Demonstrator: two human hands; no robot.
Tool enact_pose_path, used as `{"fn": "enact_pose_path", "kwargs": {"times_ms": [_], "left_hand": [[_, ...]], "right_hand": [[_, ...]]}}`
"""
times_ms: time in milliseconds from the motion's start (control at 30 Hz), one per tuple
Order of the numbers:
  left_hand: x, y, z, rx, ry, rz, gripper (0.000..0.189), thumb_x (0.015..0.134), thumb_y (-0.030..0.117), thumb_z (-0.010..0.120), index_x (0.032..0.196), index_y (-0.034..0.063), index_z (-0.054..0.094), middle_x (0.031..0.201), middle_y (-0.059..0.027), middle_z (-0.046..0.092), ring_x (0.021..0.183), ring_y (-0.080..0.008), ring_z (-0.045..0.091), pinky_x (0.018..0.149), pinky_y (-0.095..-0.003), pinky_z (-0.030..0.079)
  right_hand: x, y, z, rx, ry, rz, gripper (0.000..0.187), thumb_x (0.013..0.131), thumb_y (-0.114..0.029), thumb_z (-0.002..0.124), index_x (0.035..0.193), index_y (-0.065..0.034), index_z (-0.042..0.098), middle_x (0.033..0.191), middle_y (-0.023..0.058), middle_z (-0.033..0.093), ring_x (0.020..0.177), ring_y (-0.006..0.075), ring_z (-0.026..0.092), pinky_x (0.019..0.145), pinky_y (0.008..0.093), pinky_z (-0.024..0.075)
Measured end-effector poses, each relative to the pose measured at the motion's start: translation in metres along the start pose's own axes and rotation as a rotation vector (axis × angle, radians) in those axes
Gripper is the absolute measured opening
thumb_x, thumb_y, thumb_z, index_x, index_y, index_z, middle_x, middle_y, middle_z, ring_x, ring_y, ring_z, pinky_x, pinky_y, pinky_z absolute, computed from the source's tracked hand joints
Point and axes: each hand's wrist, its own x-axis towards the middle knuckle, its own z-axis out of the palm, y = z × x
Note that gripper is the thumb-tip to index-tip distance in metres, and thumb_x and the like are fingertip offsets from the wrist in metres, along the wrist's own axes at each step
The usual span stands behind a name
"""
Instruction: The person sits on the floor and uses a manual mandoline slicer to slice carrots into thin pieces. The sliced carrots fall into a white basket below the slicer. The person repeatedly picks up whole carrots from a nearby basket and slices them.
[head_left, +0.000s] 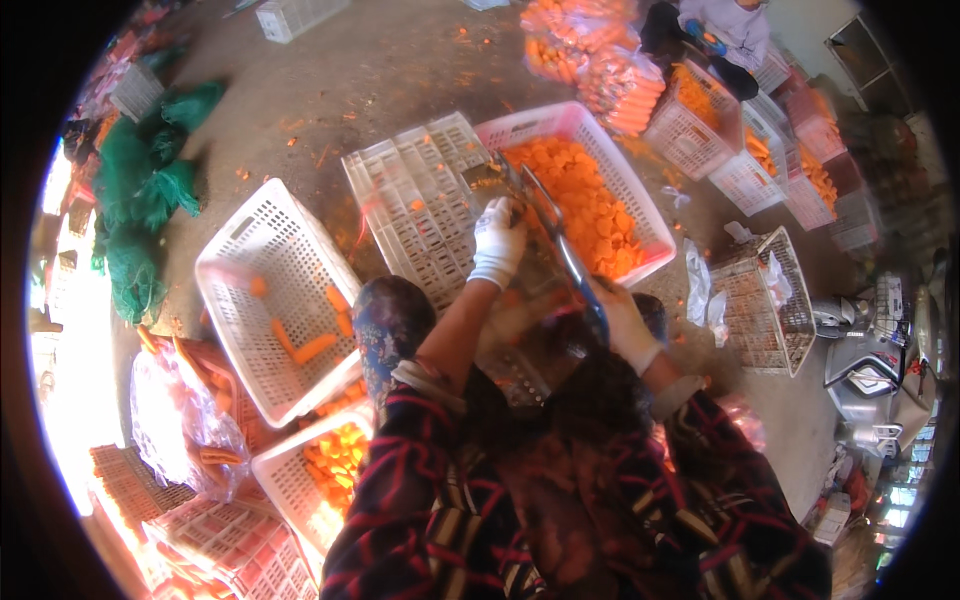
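My right hand (624, 319), in a pale glove, grips the blue handle (595, 304) of a long chopping knife. Its metal blade (553, 217) slants away to the far end of a cutting board (484, 184), where it seems to be attached. Left of the blade, my left hand (498, 238) in a white knit glove rests at the board with bent fingers. Whatever may be under those fingers is hidden. An overturned white plastic crate (416, 199) lies beside and under the board. Sliced carrots (574, 195) fill much of a pink-white crate (652, 214) just right of the blade.
On my left, a tilted white crate (247, 300) holds several whole carrots (311, 347). Below it stands a crate of carrot pieces (334, 465). Green net sacks (139, 202) lie far left. Bagged carrots (619, 86), carrot-filled crates (694, 116) and a seated person (724, 34) are at far right.
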Motion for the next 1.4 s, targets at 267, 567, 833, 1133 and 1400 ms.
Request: {"fn": "enact_pose_path", "kwargs": {"times_ms": [267,567,833,1133,1400], "left_hand": [[0.000,0.012,0.010,0.010,-0.007,0.093,0.016,0.074,0.006,0.068,0.088,0.0029,0.061,0.088,-0.0154,0.061,0.084,-0.0334,0.061,0.074,-0.0394,0.049],[-0.006,0.007,0.006,0.013,0.012,0.025,0.020,0.071,0.004,0.070,0.089,0.0046,0.062,0.089,-0.0143,0.062,0.081,-0.0310,0.063,0.075,-0.0389,0.050],[-0.008,-0.007,0.014,0.064,0.070,0.064,0.020,0.071,0.005,0.069,0.089,0.0036,0.060,0.089,-0.0141,0.060,0.081,-0.0299,0.061,0.074,-0.0385,0.049],[-0.012,0.006,0.020,0.001,0.065,0.011,0.023,0.070,0.001,0.067,0.092,0.0034,0.059,0.092,-0.0138,0.060,0.085,-0.0310,0.060,0.076,-0.0388,0.049],[-0.012,0.009,0.025,-0.010,0.119,0.000,0.025,0.073,0.004,0.067,0.096,0.0064,0.060,0.096,-0.0135,0.062,0.088,-0.0314,0.061,0.078,-0.0394,0.050]], "right_hand": [[0.009,-0.015,0.000,0.639,0.129,0.386,0.026,0.097,-0.018,0.055,0.119,-0.0063,0.059,0.065,-0.0039,0.052,0.048,0.0048,0.047,0.040,0.0203,0.0342],[-0.006,0.028,0.049,0.498,0.172,0.464,0.048,0.097,-0.036,0.054,0.125,0.0027,0.054,0.102,0.0164,0.064,0.095,0.0195,0.060,0.079,0.0318,0.0482],[0.008,-0.007,-0.008,0.072,-0.084,0.127,0.052,0.080,0.001,0.053,0.131,-0.0018,0.050,0.106,0.0219,0.061,0.100,0.0369,0.059,0.086,0.0396,0.0485],[0.002,-0.008,0.004,0.688,0.079,0.432,0.029,0.097,-0.019,0.055,0.123,-0.0071,0.055,0.068,-0.0036,0.052,0.051,0.0048,0.047,0.043,0.0198,0.0354],[-0.005,0.074,0.054,0.155,0.236,0.031,0.031,0.098,-0.025,0.053,0.121,-0.0037,0.054,0.091,0.0072,0.056,0.076,0.0157,0.055,0.065,0.0263,0.0431]]}}
